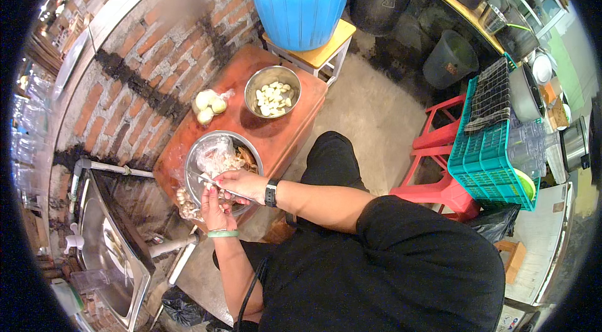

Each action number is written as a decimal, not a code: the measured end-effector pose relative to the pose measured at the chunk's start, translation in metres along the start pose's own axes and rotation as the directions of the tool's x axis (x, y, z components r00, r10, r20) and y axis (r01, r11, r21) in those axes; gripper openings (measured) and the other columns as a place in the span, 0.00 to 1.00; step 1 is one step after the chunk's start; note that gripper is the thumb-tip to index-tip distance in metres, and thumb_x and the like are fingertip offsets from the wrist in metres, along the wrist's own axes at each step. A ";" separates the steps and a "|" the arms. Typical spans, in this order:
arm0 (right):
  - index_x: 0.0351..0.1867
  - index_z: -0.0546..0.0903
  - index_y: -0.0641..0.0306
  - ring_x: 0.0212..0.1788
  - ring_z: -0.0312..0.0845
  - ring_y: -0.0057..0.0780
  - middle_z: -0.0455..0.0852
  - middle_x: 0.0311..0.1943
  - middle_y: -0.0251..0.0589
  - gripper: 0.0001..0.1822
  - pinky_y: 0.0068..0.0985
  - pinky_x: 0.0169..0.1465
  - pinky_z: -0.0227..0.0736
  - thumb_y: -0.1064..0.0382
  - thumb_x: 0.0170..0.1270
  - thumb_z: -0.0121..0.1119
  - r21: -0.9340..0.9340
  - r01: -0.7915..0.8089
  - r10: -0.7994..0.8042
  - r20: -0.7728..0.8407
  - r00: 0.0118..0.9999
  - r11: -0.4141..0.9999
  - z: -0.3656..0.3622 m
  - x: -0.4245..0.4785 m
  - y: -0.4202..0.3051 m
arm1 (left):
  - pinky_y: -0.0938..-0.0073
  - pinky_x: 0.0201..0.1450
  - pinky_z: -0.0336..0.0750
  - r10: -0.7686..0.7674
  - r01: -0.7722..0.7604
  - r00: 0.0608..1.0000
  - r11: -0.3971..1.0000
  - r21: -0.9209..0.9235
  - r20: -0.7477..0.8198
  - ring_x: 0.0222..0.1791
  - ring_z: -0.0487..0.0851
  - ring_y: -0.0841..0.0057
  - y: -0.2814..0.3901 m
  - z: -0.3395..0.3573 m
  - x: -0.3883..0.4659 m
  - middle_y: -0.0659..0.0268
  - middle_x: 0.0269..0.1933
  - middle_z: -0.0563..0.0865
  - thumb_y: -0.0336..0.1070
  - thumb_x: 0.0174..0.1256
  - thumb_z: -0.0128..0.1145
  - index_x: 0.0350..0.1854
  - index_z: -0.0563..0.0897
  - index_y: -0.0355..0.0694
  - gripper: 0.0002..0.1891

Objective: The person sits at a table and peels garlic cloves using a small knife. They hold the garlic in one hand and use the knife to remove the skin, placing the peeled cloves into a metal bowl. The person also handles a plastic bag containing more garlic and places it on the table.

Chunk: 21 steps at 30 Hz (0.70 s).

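Note:
My right hand point(239, 183), with a black wristwatch at its wrist, grips a knife point(201, 174) whose blade points up and left. Close below it, my left hand point(215, 210) holds a small pale garlic clove point(208, 185) in its fingertips. Both hands are over the near rim of a wide metal bowl point(257, 153) holding crumpled clear plastic point(215, 149) and brownish peelings point(246, 159). Garlic bulbs in a plastic bag point(187, 205) lie beside the left hand. A smaller metal bowl point(295, 79) farther off holds peeled cloves point(273, 97).
These stand on an orange-red table point(287, 137), with a bag of peeled onions point(207, 105) by the brick wall point(136, 83). A blue cooler point(301, 7) sits on a stool point(336, 40) beyond. A sink point(106, 242) is at left; red stools point(439, 188) and a green crate point(479, 158) are at right.

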State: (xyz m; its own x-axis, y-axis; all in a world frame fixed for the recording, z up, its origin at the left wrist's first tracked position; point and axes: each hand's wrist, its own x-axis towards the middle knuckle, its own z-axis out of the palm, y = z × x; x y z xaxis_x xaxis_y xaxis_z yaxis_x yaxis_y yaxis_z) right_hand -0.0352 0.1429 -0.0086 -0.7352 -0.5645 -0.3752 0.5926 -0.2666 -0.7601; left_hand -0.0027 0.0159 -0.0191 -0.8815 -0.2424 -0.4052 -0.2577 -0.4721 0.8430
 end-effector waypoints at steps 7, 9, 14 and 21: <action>0.53 0.72 0.59 0.16 0.60 0.11 0.76 0.25 0.28 0.17 0.13 0.16 0.55 0.58 0.66 0.46 -0.149 0.080 -0.102 -0.149 0.984 0.986 0.000 0.003 -0.004 | 0.93 0.16 0.58 -0.008 0.008 1.000 0.999 -0.037 0.015 0.18 0.69 0.90 0.003 -0.003 -0.001 0.72 0.32 0.79 0.41 0.62 0.55 0.41 0.75 0.43 0.10; 0.54 0.72 0.60 0.18 0.62 0.10 0.77 0.26 0.30 0.17 0.12 0.16 0.55 0.59 0.65 0.47 -0.150 0.113 -0.137 -0.158 0.978 0.982 0.004 -0.002 -0.007 | 0.92 0.16 0.57 -0.014 0.016 0.999 0.998 -0.057 0.048 0.17 0.68 0.90 0.000 -0.005 0.002 0.72 0.31 0.79 0.41 0.62 0.55 0.40 0.75 0.43 0.09; 0.54 0.72 0.63 0.32 0.74 0.17 0.81 0.37 0.39 0.18 0.16 0.32 0.69 0.61 0.63 0.49 -0.314 0.267 -0.301 -0.064 0.952 0.911 0.006 0.011 0.015 | 0.92 0.15 0.56 -0.050 0.054 0.998 0.995 -0.088 0.047 0.16 0.66 0.90 -0.004 -0.008 0.007 0.73 0.29 0.79 0.40 0.62 0.54 0.39 0.75 0.46 0.07; 0.48 0.77 0.66 0.42 0.75 0.19 0.81 0.44 0.43 0.14 0.19 0.47 0.69 0.65 0.62 0.51 -0.547 0.325 -0.419 -0.051 0.907 0.771 0.003 0.007 0.007 | 0.92 0.15 0.56 -0.055 0.060 0.995 0.997 -0.058 0.088 0.15 0.65 0.90 -0.007 -0.012 0.009 0.74 0.30 0.79 0.38 0.62 0.54 0.40 0.75 0.46 0.07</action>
State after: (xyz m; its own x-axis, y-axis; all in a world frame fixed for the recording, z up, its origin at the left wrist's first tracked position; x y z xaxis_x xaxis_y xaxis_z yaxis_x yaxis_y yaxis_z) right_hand -0.0355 0.1349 -0.0154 -0.9315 -0.3603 -0.0493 0.0381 0.0382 -0.9985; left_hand -0.0041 0.0063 -0.0330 -0.8974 -0.1406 -0.4183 -0.2870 -0.5341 0.7952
